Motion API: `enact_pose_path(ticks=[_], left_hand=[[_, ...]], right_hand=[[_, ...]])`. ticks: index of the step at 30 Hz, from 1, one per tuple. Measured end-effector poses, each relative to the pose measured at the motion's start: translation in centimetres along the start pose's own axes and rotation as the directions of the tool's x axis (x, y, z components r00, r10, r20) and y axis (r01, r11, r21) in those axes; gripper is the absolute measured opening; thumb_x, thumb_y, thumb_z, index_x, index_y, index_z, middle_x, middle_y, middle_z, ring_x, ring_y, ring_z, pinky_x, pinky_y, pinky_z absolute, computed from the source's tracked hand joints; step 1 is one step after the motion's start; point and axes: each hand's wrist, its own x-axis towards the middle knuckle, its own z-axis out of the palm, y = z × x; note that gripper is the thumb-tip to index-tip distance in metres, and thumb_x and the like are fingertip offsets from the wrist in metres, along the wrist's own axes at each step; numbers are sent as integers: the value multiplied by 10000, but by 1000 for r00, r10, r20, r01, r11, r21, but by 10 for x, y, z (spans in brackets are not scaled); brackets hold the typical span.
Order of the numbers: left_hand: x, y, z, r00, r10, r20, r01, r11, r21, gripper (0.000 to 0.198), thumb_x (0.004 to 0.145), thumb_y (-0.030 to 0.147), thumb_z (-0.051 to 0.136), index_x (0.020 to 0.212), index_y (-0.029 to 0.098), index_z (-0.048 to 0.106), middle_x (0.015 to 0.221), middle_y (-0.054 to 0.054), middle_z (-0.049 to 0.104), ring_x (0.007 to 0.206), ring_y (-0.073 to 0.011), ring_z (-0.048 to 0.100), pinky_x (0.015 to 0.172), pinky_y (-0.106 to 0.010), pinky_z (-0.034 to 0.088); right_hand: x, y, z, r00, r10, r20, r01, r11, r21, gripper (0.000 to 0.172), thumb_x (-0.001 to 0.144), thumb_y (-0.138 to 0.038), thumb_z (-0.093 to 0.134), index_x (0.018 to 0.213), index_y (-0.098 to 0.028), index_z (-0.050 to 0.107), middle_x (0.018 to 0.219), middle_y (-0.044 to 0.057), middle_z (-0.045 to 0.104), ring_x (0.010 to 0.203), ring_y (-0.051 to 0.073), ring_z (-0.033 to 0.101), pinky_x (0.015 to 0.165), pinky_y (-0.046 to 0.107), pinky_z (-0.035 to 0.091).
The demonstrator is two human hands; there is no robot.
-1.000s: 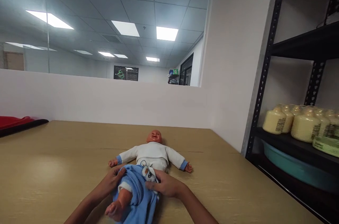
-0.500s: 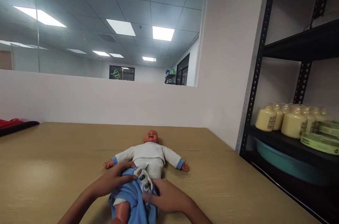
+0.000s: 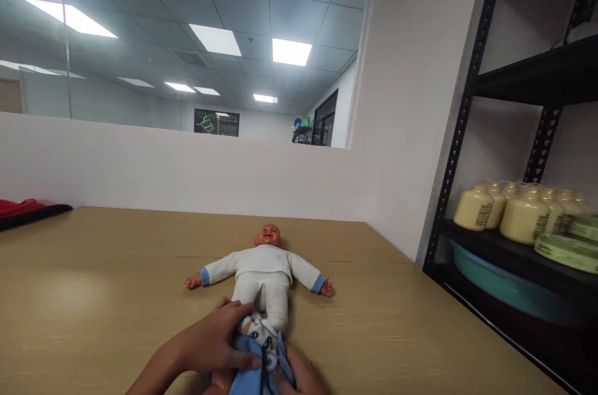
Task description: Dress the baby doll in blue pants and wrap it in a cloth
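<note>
A baby doll (image 3: 264, 263) in a white top lies on its back on the wooden table (image 3: 93, 295), arms spread, head away from me. Blue trousers (image 3: 261, 365) with a printed waistband are bunched low around its legs. My left hand (image 3: 215, 340) is closed on the left side of the blue cloth. My right hand (image 3: 301, 375) grips the right side at the bottom edge of the view, partly cut off. The doll's feet are hidden.
A white partition wall (image 3: 163, 177) stands behind the table. A red and black thing (image 3: 23, 211) lies at the far left. On the right a black shelf rack (image 3: 467, 133) holds cream jars (image 3: 514, 217), green tins (image 3: 567, 248) and a teal basin (image 3: 504, 289).
Both hands have drawn the blue trousers down the doll's legs toward me. The white body suit over its hips now shows. The bare leg has slipped out of view.
</note>
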Motion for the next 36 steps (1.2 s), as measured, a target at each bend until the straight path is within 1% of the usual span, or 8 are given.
enact_pose_path(ticks=[7, 11, 16, 20, 25, 29, 32, 36], left_hand=[[-5, -2, -1, 997, -30, 75, 23, 995, 101, 772, 639, 447, 876, 1347, 198, 698, 1332, -175, 656, 1317, -470, 508, 1114, -579, 454], [0, -8, -1, 993, -26, 116, 20, 998, 58, 821, 673, 506, 843, 1426, 228, 667, 1338, -141, 658, 1350, -459, 489, 1175, -569, 411], [4, -14, -2, 989, -11, 145, 13, 1000, -12, 550, 747, 524, 760, 1237, 275, 761, 1238, -72, 672, 1290, -406, 521, 1168, -519, 419], [2, -25, -1, 990, 27, 138, -14, 995, -96, 524, 851, 557, 662, 1282, 269, 735, 1278, -68, 705, 1321, -377, 530, 1204, -499, 391], [0, -37, 4, 999, -15, 40, 26, 953, -301, 671, 864, 630, 683, 1436, 282, 662, 1569, -54, 600, 1491, -382, 455, 1285, -483, 318], [7, -28, 10, 995, 68, 70, -37, 926, -376, 620, 915, 663, 615, 1367, 244, 684, 1523, -68, 637, 1423, -356, 537, 1244, -448, 388], [12, -15, 17, 998, 64, 13, -59, 965, -255, 509, 940, 629, 584, 1261, 252, 702, 1326, -69, 733, 1298, -371, 598, 1191, -479, 422], [13, -5, 27, 998, -50, -35, 50, 999, -9, 401, 967, 482, 512, 1229, 220, 664, 1218, -104, 719, 1206, -368, 567, 1163, -531, 389]], right_hand=[[-6, 4, -3, 995, -92, -29, 86, 980, -181, 342, 842, -416, 650, 1117, -216, 687, 1229, 194, 735, 1204, 408, 647, 1061, 530, 482], [6, 8, 3, 967, -52, -250, 79, 992, 98, 282, 943, -505, 514, 1026, -246, 588, 1051, 121, 718, 1020, 328, 670, 940, 444, 514], [27, 7, 8, 987, -59, -150, 125, 869, 478, 503, 862, -706, 670, 998, -231, 579, 984, 57, 681, 995, 277, 639, 927, 380, 508], [20, -4, 5, 999, -33, 38, 1, 768, 640, 592, 789, -732, 775, 1058, -221, 644, 1056, 61, 717, 1026, 278, 653, 953, 388, 508], [6, -15, -3, 994, -111, -12, 99, 833, 545, 520, 824, -654, 796, 1070, -220, 647, 1079, 66, 727, 1063, 285, 651, 988, 404, 498], [17, -13, 4, 995, 36, -93, 33, 765, 643, 718, 721, -763, 800, 1157, -230, 595, 1145, 106, 749, 1077, 315, 694, 949, 420, 537], [28, -8, 10, 976, 159, -147, -18, 736, 677, 845, 655, -849, 755, 1184, -228, 537, 1187, 146, 752, 1045, 330, 725, 908, 430, 560], [23, -2, 4, 961, 99, -260, 21, 906, 423, 608, 806, -722, 691, 1138, -226, 576, 1156, 143, 771, 1061, 323, 727, 948, 406, 539]])
